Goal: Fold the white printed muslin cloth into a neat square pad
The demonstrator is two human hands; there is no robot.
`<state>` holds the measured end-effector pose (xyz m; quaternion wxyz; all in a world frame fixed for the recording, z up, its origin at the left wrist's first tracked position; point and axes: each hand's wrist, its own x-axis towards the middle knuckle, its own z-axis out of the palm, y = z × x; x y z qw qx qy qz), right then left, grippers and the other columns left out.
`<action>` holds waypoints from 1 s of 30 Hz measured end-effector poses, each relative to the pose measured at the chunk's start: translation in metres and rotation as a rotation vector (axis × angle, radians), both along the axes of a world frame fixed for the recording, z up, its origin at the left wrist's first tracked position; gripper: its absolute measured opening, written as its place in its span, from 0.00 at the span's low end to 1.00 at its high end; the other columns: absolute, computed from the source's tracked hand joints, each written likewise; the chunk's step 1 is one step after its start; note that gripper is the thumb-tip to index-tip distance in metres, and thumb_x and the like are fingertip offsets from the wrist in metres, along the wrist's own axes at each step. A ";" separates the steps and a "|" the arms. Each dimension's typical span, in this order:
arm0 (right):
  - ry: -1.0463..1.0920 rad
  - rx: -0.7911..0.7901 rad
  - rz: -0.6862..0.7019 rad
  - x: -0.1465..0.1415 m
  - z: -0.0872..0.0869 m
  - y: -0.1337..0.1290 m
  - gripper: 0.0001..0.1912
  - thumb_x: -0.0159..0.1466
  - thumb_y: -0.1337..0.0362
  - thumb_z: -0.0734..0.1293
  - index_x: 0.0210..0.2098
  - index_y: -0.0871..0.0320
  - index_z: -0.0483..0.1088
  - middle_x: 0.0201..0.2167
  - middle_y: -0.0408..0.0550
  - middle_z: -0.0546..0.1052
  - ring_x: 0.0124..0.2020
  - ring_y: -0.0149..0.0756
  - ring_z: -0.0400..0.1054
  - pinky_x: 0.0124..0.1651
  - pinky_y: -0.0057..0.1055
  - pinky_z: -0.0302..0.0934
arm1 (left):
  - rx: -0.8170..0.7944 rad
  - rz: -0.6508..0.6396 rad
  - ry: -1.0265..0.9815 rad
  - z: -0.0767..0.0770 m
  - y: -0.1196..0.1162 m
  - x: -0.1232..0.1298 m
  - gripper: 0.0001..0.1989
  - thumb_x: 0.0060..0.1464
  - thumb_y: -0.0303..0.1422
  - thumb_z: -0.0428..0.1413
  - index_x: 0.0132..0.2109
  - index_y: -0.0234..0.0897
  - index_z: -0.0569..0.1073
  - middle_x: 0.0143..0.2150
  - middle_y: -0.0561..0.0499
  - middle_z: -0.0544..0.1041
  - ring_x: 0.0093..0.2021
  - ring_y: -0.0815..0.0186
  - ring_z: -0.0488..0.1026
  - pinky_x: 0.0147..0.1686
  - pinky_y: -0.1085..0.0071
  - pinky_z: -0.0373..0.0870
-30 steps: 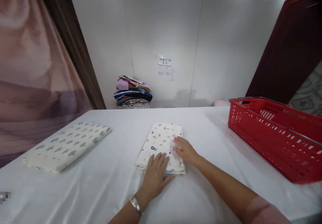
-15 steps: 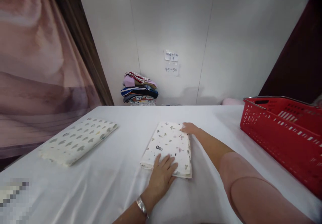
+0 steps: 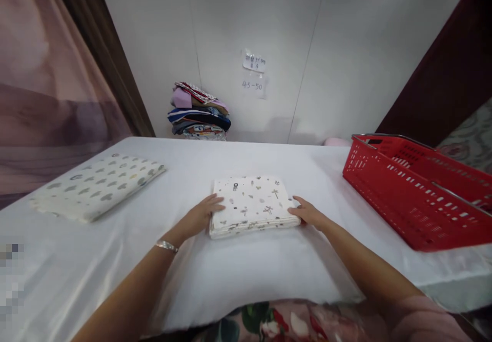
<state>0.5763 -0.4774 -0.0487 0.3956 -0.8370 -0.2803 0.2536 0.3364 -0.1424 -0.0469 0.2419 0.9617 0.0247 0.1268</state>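
Observation:
A folded white cloth [image 3: 251, 203] with small printed plants and figures lies on the white-covered table in front of me, its layered edge facing me. My left hand [image 3: 200, 215] grips its left side, fingers on top; a silver bracelet [image 3: 167, 245] circles that wrist. At the right side, my right hand [image 3: 307, 213] holds the cloth's edge, with the thumb side over the top and some fingers hidden. Farther left lies another folded cloth [image 3: 103, 185], cream with grey cloud-like shapes, touched by neither hand.
A red plastic basket [image 3: 407, 193] with metal handles stands on the table [image 3: 253, 270] at the right. Behind the table's far edge, a pile of folded fabrics [image 3: 200, 114] rests against the wall. Paper signs [image 3: 253, 73] hang there. A pink curtain [image 3: 49, 75] drapes at the left.
The printed cloth has turned from lengthwise to crosswise. My left hand has moved from its near edge to its left side, and my right hand from the far corner to the right side.

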 end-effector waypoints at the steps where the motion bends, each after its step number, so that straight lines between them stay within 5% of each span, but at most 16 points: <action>1: 0.003 0.018 -0.014 -0.005 0.000 -0.004 0.35 0.60 0.53 0.63 0.63 0.58 0.51 0.28 0.47 0.76 0.20 0.31 0.67 0.21 0.27 0.59 | -0.053 0.014 0.013 0.002 -0.003 0.000 0.23 0.48 0.24 0.43 0.47 0.44 0.74 0.59 0.53 0.67 0.64 0.64 0.54 0.60 0.59 0.56; 5: -0.117 0.041 -0.102 -0.011 0.005 -0.007 0.31 0.59 0.53 0.63 0.59 0.59 0.58 0.27 0.45 0.74 0.24 0.32 0.68 0.28 0.29 0.62 | -0.202 0.174 0.041 0.014 -0.021 -0.011 0.26 0.44 0.25 0.43 0.49 0.41 0.74 0.57 0.53 0.68 0.61 0.63 0.60 0.58 0.61 0.59; 8: -0.331 0.145 -0.149 -0.015 0.011 -0.007 0.18 0.59 0.57 0.62 0.46 0.57 0.69 0.33 0.46 0.74 0.34 0.35 0.69 0.37 0.31 0.62 | -0.193 0.324 -0.010 0.020 -0.045 -0.021 0.22 0.47 0.28 0.45 0.48 0.40 0.74 0.56 0.51 0.70 0.57 0.62 0.65 0.57 0.61 0.60; 11: -0.437 0.271 -0.031 -0.023 0.015 -0.010 0.12 0.60 0.58 0.60 0.35 0.56 0.73 0.35 0.47 0.74 0.38 0.37 0.67 0.35 0.30 0.61 | -0.095 0.288 -0.091 0.020 -0.073 -0.027 0.16 0.54 0.36 0.48 0.46 0.41 0.75 0.51 0.50 0.74 0.56 0.60 0.65 0.58 0.58 0.57; 15: -0.509 0.280 0.130 -0.030 0.015 -0.012 0.11 0.61 0.58 0.61 0.32 0.55 0.74 0.34 0.47 0.74 0.38 0.37 0.66 0.36 0.31 0.61 | 0.029 0.261 -0.145 0.015 -0.095 -0.025 0.14 0.55 0.40 0.50 0.44 0.42 0.75 0.47 0.49 0.76 0.52 0.59 0.68 0.58 0.53 0.55; 25: -0.684 0.077 0.314 -0.033 0.015 -0.014 0.12 0.62 0.62 0.61 0.42 0.52 0.73 0.42 0.47 0.72 0.46 0.40 0.62 0.46 0.37 0.61 | 0.204 0.264 -0.144 0.011 -0.102 -0.015 0.12 0.57 0.39 0.49 0.42 0.43 0.75 0.41 0.49 0.75 0.43 0.60 0.69 0.53 0.56 0.57; 30: -0.755 0.059 0.340 -0.037 0.017 -0.009 0.14 0.65 0.61 0.58 0.37 0.53 0.74 0.38 0.48 0.72 0.42 0.39 0.62 0.44 0.36 0.60 | 0.216 0.203 -0.126 0.013 -0.101 -0.015 0.12 0.57 0.39 0.49 0.41 0.44 0.76 0.40 0.49 0.74 0.43 0.61 0.69 0.55 0.54 0.53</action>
